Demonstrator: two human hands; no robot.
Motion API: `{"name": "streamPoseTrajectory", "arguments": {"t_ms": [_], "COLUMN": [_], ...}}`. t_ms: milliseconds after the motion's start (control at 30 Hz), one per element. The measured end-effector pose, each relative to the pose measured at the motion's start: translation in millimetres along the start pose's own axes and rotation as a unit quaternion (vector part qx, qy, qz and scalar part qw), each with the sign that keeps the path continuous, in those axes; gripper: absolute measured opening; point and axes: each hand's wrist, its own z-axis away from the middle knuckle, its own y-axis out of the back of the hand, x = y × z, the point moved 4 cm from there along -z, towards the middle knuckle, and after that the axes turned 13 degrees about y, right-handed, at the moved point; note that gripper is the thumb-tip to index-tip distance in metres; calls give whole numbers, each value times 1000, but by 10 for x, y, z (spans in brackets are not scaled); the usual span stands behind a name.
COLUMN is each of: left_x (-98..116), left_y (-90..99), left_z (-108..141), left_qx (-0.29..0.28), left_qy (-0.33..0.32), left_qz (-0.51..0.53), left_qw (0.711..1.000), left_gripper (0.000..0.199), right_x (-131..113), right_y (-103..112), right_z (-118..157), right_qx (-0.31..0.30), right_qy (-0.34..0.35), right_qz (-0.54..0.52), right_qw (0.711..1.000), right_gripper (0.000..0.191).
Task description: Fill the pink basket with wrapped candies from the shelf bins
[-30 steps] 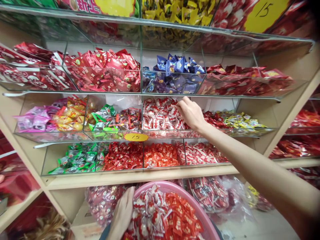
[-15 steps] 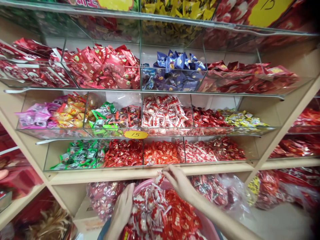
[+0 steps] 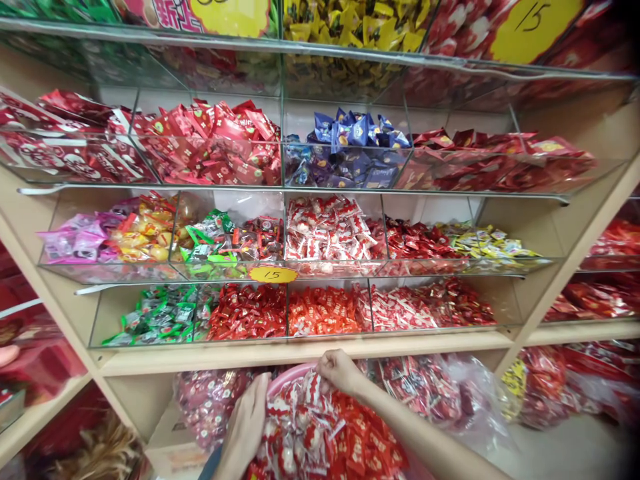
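Note:
At the bottom centre, a pink basket (image 3: 287,378) is full of wrapped candies. Clear wrappers with red and white print (image 3: 295,433) fill its left side, and orange-red packets (image 3: 357,427) its right. My left hand (image 3: 246,419) lies along the basket's left side, its fingers straight and close together against the candies. Above the far part of the pile, my right hand (image 3: 341,373) is closed, pinching the end of a red-and-white wrapped candy (image 3: 314,387). The basket's near side is out of view.
Glass-fronted shelf bins ahead hold sorted candies, including orange-red packets (image 3: 325,312) and red-and-white candies (image 3: 327,230). A yellow price tag (image 3: 273,274) reads 15. Bagged candies (image 3: 213,407) stand under the wooden ledge (image 3: 310,356). Someone's fingertip (image 3: 9,355) shows at far left.
My right hand has drawn slightly down and left, its fingers now curled tighter around the candy's end. My left hand stays nearly in place. The shelves sit slightly lower in view.

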Motion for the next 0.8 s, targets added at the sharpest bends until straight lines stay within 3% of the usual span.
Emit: {"name": "streamPoseTrajectory", "arguments": {"t_ms": [200,333,433,567,700,733,800], "left_x": [-14,-32,-57,-103,-133,-137,-142], "left_y": [-8,-12,-15,-20,-34,-37,-42], "left_z": [-16,-33,-49,-75,-99,-104,-112], "left_qx": [3,4,0,-9,-18,-19,-19], "left_qy": [1,6,6,13,20,19,18], "left_qz": [4,4,1,-3,-6,-7,-6], "left_qw": [1000,1000,1000,1000,1000,1000,1000], "left_gripper": [61,61,61,64,66,67,67], "right_x": [14,-123,-483,-1232,-1978,-2128,-2372], "right_y": [-48,53,239,649,1184,1304,1492], "right_z": [-35,58,191,358,386,364,301], "right_qx": [33,73,104,118,186,211,272], "right_qy": [40,95,163,252,295,292,266], "right_qz": [43,187,278,314,425,469,581], "right_qw": [998,975,941,908,836,806,720], "right_gripper": [15,17,16,20,19,18,18]}}
